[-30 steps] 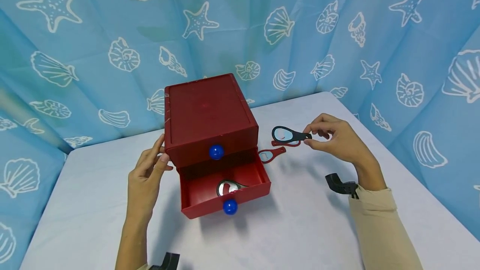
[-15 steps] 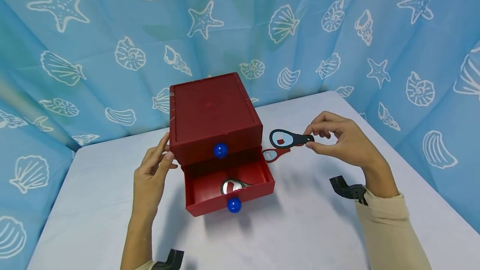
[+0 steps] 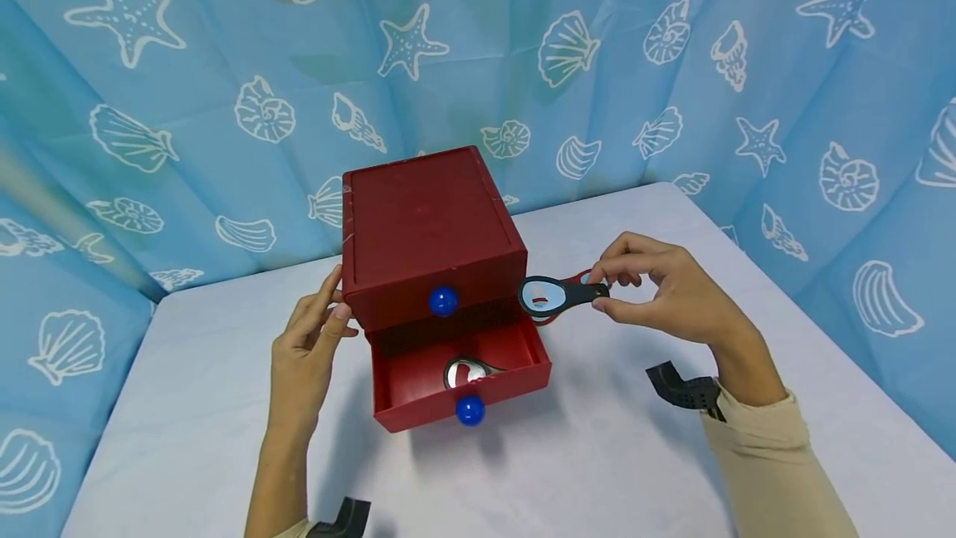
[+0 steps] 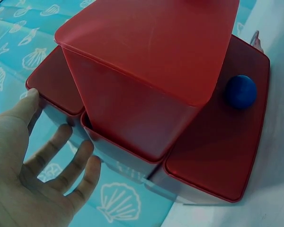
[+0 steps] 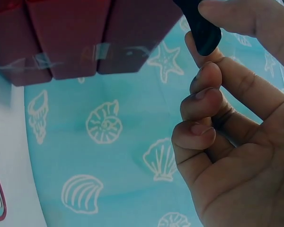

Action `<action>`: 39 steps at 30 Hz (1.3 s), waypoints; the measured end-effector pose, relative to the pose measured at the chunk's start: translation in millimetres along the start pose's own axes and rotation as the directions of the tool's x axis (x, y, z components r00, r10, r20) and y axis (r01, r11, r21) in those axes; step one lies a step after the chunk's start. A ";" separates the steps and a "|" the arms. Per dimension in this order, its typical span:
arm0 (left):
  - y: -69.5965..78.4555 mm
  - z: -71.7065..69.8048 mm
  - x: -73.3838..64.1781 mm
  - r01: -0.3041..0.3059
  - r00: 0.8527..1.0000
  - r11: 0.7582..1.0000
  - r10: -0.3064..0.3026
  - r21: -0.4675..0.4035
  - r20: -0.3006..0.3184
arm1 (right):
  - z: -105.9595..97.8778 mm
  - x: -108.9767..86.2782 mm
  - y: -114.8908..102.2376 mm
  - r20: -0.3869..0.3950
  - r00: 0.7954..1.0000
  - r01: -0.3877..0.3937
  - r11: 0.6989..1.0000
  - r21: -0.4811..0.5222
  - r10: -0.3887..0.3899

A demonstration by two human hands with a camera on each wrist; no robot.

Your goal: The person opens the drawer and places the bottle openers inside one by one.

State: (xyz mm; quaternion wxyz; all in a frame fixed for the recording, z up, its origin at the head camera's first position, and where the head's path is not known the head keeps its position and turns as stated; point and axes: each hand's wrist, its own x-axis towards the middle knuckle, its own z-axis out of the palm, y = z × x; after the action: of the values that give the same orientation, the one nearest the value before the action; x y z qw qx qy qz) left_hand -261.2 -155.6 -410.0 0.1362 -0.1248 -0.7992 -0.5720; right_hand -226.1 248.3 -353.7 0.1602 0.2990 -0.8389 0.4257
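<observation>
My right hand (image 3: 660,293) pinches the handle of a black hand mirror (image 3: 575,294) between thumb and fingers. In the right wrist view the handle end (image 5: 206,38) shows between thumb and index finger. The mirror hangs just right of the red drawer box (image 3: 433,218), partly covering red hand mirrors (image 3: 582,276) behind it. My left hand (image 3: 302,355) rests its fingertips on the box's left side, fingers spread in the left wrist view. The lower drawer (image 3: 418,415) is pulled out, with another dark-rimmed hand mirror (image 3: 465,372) lying in it.
Blue ball knobs (image 3: 444,301) mark both drawer fronts; the upper drawer is closed. A white cloth (image 3: 597,455) covers the table. Behind and beside it hangs a blue curtain (image 3: 463,65) with shells and starfish.
My right hand has carried the black mirror left and down towards the open drawer. The left hand has stayed on the box. The head view has shifted slightly.
</observation>
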 end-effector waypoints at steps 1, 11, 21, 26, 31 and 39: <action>0.3 0.2 0.2 0.000 1.000 1.000 0.000 -0.003 0.000 | 1.0 0.3 -1.0 0.005 1.000 0.000 1.000 0.002 0.000; 0.9 1.8 -0.5 0.012 1.000 1.000 -0.012 -0.025 0.002 | 11.7 3.6 -8.3 0.031 0.999 0.025 1.000 0.017 -0.026; 0.2 0.1 -0.8 -0.001 1.000 1.000 0.001 -0.015 -0.014 | 27.9 6.5 2.7 0.056 0.997 0.051 0.996 0.074 -0.055; -1.2 -2.0 -1.6 0.001 1.000 1.000 -0.001 -0.013 -0.014 | 41.9 8.7 11.5 0.086 0.992 0.084 0.990 0.114 -0.094; -1.6 -1.9 -2.8 -0.003 1.000 1.000 0.003 -0.024 -0.007 | 49.2 8.8 8.1 0.106 0.989 0.095 0.989 0.114 -0.107; -1.1 0.1 -1.0 -0.004 1.000 1.000 0.004 -0.018 0.007 | 56.3 6.6 4.9 0.095 0.990 0.091 0.991 0.097 -0.100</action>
State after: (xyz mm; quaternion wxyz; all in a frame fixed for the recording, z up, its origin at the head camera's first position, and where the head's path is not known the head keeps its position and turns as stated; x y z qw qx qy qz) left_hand -260.6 -155.8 -411.4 0.1335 -0.1296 -0.7941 -0.5786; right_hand -235.1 202.5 -386.2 0.1243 0.3669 -0.8099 0.4404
